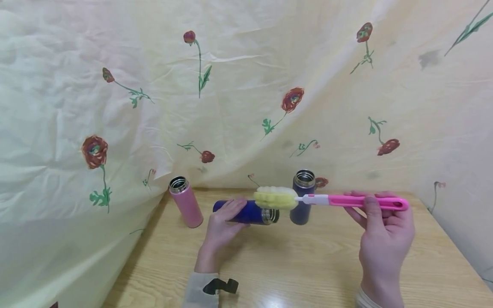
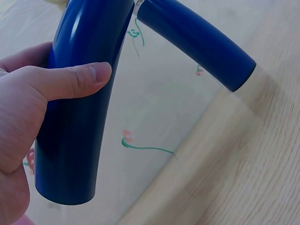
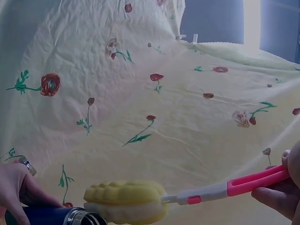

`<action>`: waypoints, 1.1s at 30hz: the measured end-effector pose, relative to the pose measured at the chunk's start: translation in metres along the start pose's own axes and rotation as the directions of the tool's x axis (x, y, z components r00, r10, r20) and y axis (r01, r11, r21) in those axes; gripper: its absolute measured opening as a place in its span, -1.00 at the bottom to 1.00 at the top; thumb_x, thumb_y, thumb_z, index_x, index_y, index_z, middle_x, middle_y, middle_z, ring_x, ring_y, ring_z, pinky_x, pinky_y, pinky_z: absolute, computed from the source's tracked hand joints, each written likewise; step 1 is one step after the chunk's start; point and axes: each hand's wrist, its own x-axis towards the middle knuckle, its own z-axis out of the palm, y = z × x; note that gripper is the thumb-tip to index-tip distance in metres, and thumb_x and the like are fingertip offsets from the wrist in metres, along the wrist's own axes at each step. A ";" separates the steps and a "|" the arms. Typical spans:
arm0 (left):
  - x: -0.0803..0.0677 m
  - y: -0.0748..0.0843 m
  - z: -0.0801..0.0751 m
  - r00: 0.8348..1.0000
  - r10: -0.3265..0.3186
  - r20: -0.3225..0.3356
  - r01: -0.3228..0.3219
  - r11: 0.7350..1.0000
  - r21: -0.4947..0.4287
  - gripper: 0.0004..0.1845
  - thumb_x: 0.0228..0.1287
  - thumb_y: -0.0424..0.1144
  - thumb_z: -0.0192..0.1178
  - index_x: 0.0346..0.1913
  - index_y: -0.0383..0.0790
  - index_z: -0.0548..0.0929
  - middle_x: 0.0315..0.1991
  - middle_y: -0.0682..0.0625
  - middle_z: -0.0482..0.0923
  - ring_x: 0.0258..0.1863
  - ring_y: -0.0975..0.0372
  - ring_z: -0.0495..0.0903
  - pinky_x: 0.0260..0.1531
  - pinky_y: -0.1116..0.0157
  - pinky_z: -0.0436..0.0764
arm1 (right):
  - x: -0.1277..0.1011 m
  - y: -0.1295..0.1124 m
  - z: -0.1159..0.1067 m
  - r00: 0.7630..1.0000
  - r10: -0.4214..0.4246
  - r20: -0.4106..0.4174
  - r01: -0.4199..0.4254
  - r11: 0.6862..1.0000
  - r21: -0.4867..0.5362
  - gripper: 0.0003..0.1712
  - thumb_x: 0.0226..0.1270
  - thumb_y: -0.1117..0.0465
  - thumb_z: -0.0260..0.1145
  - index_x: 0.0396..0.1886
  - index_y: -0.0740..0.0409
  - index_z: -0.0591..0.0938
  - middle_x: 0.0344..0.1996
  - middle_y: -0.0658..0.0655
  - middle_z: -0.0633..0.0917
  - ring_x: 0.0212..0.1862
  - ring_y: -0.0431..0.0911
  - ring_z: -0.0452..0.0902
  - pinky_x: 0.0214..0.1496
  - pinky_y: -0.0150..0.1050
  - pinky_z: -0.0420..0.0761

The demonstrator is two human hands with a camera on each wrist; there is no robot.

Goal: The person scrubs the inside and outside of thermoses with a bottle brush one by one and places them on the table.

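Note:
My left hand [image 1: 227,222] grips a blue vacuum flask [image 1: 249,217] that lies on its side in the air, its steel mouth pointing right. In the left wrist view the thumb [image 2: 82,79] lies across the flask's body [image 2: 75,145]. My right hand [image 1: 387,233] holds the pink handle of a bottle brush [image 1: 348,201] between thumb and fingers. The brush's yellow and white sponge head [image 1: 275,197] points left, level with the flask and overlapping its mouth end in the head view. In the right wrist view the sponge [image 3: 126,201] is outside the mouth [image 3: 84,218]; whether they touch I cannot tell.
A pink flask [image 1: 186,203] without a lid stands at the table's left back. Another dark blue flask [image 1: 303,199], also lidless, stands upright behind the brush. The wooden table [image 1: 300,265] meets a flower-printed cloth [image 1: 239,107] at the back and sides.

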 end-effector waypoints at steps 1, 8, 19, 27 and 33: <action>0.000 0.000 0.000 1.000 0.000 0.000 0.000 1.000 -0.004 -0.27 -0.16 -0.51 0.72 0.23 -0.36 0.75 0.23 -0.17 0.71 0.26 -0.04 0.69 0.39 -0.13 0.52 | 0.000 0.000 0.000 1.000 -0.003 -0.002 0.003 1.000 0.003 -0.70 0.47 0.39 0.39 0.04 0.49 0.52 -0.12 0.51 0.76 -0.07 0.16 0.83 -0.12 0.00 0.75; 0.003 0.000 0.001 1.000 0.017 -0.006 -0.017 1.000 0.005 -0.28 -0.14 -0.50 0.72 0.22 -0.37 0.75 0.23 -0.16 0.72 0.26 -0.01 0.69 0.43 -0.02 0.51 | 0.001 0.000 0.000 1.000 -0.023 -0.020 0.023 1.000 0.002 -0.72 0.49 0.41 0.37 0.01 0.52 0.52 -0.14 0.52 0.76 -0.12 0.16 0.84 -0.16 -0.02 0.75; 0.001 -0.003 0.004 0.997 0.071 -0.032 -0.070 0.997 0.032 -0.23 -0.23 -0.51 0.74 0.22 -0.37 0.75 0.22 -0.21 0.72 0.22 -0.06 0.71 0.35 -0.14 0.56 | 0.002 0.001 0.000 0.999 -0.041 -0.035 0.042 0.999 0.016 -0.72 0.46 0.40 0.40 -0.01 0.49 0.53 -0.15 0.54 0.75 -0.09 0.18 0.83 -0.15 -0.01 0.75; 0.003 0.000 0.003 0.998 0.061 -0.023 -0.060 0.997 0.043 -0.25 -0.19 -0.51 0.73 0.23 -0.35 0.75 0.24 -0.17 0.71 0.25 -0.04 0.70 0.35 -0.19 0.54 | 0.001 -0.001 0.001 0.997 -0.050 -0.054 0.049 0.999 -0.016 -0.75 0.48 0.40 0.38 -0.01 0.47 0.54 -0.14 0.53 0.75 -0.09 0.15 0.83 -0.15 -0.03 0.74; 0.003 0.004 0.003 0.998 0.054 -0.010 -0.054 0.997 0.051 -0.27 -0.15 -0.48 0.73 0.23 -0.35 0.76 0.24 -0.18 0.71 0.25 -0.04 0.70 0.37 -0.11 0.54 | -0.002 -0.003 0.000 0.996 -0.067 -0.064 0.062 0.995 -0.080 -0.76 0.47 0.38 0.40 -0.03 0.44 0.56 -0.18 0.48 0.77 -0.13 0.12 0.84 -0.16 -0.06 0.75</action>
